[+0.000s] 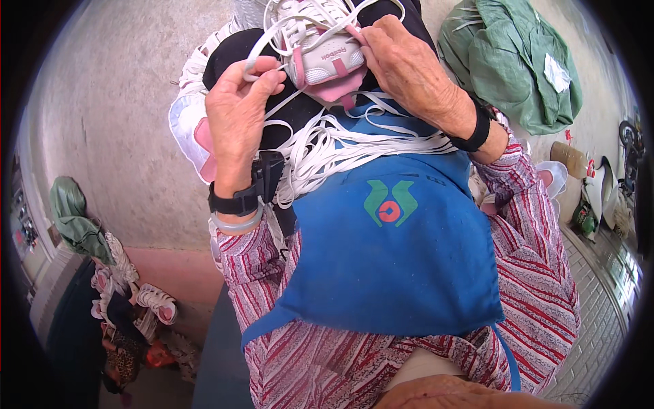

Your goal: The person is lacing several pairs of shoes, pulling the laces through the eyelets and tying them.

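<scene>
Pink-and-white sneaker [320, 73] at my lap's [231, 54] knee end, lacing [310, 15] already criss-crossed; my left hand [238, 112] pinches white shoelace [256, 52], my right hand [417, 82] grips pink trim [355, 34]; loops slack, untied.

Site type: informal shoe-lacing workshop with a bare concrete floor [122, 136].
From my head-camera feed, I classify the area by these indicators: a white-and-pink shoe [334, 65] and a bundle of loose white laces [381, 144] at the lap of the wearer, who has a blue apron [402, 273] on; further shoes [160, 302] at lower left; and a bulky green sack [504, 68] on the floor. Patterned paving [589, 293] shows at right. I cannot confirm whether the area is enclosed.
</scene>
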A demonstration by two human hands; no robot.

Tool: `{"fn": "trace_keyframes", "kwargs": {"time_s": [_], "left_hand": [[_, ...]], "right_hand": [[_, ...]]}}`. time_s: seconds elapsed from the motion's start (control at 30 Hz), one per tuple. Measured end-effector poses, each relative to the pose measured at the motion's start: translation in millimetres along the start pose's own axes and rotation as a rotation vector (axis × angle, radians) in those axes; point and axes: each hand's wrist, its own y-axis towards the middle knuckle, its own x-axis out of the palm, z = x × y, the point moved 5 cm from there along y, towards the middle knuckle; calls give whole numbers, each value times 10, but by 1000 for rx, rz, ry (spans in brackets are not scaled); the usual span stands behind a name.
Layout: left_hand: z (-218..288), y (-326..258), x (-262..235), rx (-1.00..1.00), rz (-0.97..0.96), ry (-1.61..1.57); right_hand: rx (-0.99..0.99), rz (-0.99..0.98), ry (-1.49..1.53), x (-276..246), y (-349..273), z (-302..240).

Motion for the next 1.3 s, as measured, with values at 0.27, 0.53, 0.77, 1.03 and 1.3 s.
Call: {"fn": "trace_keyframes", "kwargs": {"time_s": [0.27,0.53,0.77,1.03,1.3], "left_hand": [[104,100,136,151,40,487],[372,196,342,448,-51,815],[94,365,168,16,-111,335],[-44,157,169,-30,62,261],[-44,60,252,-30,88,101]], "right_hand": [[-26,85,-31,-58,-13,-1],[-320,-56,-437,18,94,-89],[59,146,382,-128,647,174],[125,234,358,-369,452,78],[31,-10,222,115,174,-307]]}}
